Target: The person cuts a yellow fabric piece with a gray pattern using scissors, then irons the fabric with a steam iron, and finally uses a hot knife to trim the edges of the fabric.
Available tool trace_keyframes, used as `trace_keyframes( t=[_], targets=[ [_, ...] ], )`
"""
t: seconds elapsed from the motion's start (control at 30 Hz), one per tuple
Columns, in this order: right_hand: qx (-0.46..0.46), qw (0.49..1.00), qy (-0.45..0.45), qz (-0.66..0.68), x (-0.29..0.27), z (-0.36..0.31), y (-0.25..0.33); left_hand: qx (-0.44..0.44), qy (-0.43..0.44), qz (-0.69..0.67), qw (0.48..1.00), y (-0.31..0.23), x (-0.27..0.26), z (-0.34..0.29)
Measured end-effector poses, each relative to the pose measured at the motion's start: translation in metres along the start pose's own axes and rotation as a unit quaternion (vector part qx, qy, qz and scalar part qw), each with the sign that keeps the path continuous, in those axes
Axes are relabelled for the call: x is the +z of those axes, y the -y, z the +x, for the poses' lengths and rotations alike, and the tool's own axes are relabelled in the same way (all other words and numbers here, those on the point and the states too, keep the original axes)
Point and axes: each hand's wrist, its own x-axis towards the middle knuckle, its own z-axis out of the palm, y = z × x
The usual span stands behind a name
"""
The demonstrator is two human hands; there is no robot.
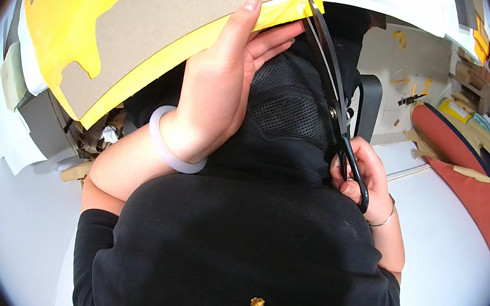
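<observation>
**Big scissors at the corner of a yellow sheet**

The yellow sheet (52,40) was up in front of the person, at the top left of the view. A grey card shape (176,12) lay flat against it. The left hand (216,83) pinched the sheet's near edge, thumb on top and fingers underneath. The right hand (366,176) was curled around the black handles of the big scissors (333,113). The blades were a little bit apart, with their tips by the sheet's right corner.

The job looked partly done. The near edge curved along with the card and left only a thin yellow strip, so that side seemed to be cut. The right corner stuck out past the card and maybe needed trimming. Yellow also showed in the gaps at the left. The far edge was out of view, so I couldn't tell if it was finished.
</observation>
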Motion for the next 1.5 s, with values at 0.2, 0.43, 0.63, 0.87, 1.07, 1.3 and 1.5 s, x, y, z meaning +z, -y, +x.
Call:
trace_keyframes(
  t=[0.2,0.43,0.63,0.87,1.07,1.3,1.5],
  targets=[
    [-0.003,1.000,-0.015,-0.022,0.0031,0.0025,-0.0011,-0.007,0.000,-0.006,1.000,0.0012,0.0004,0.0005],
    [-0.008,0.999,-0.022,-0.048,0.0001,0.0029,-0.0056,0.000,-0.010,-0.006,1.000,0.0013,0.0033,0.0000],
    [-0.020,0.998,-0.025,-0.059,-0.0001,0.0043,-0.0062,0.008,-0.008,0.003,1.000,0.0019,0.0038,-0.0001],
    [-0.021,0.997,-0.030,-0.064,0.0008,0.0032,-0.0057,0.007,0.003,0.005,1.000,0.0020,0.0022,-0.0001],
    [-0.025,0.997,-0.029,-0.065,0.0020,0.0019,-0.0058,0.004,0.004,0.005,1.000,0.0011,0.0035,-0.0004],
    [-0.019,0.998,-0.030,-0.058,0.0043,0.0018,-0.0054,-0.023,0.005,-0.048,0.999,-0.0044,0.0015,0.0003],
    [-0.029,0.997,-0.039,-0.065,0.0067,0.0015,-0.0082,-0.021,-0.007,-0.027,0.999,-0.0056,0.0061,-0.0001]
  ],
)
